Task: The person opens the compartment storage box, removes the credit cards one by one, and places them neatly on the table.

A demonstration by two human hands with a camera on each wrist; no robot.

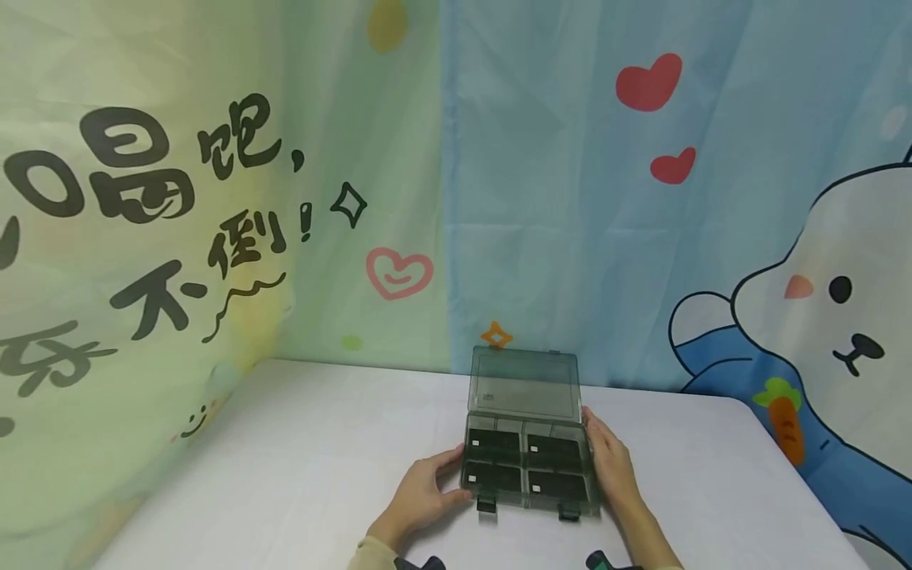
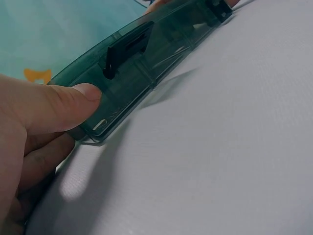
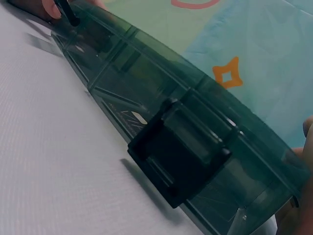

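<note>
A translucent dark green plastic storage case is at the front middle of the white table, its lid swung up at the back. Several compartments each hold a flat black rectangular piece with a small white square. My left hand grips the case's left side, the thumb on its front corner and the fingers lower at the side. At the right side my right hand holds the case, its fingers along the side wall. Two black latches stick out from the front wall.
The white tabletop spreads around the case. Behind it hangs a printed curtain with hearts, black lettering and a white cartoon animal. Dark devices show at both wrists, at the lower edge of the head view.
</note>
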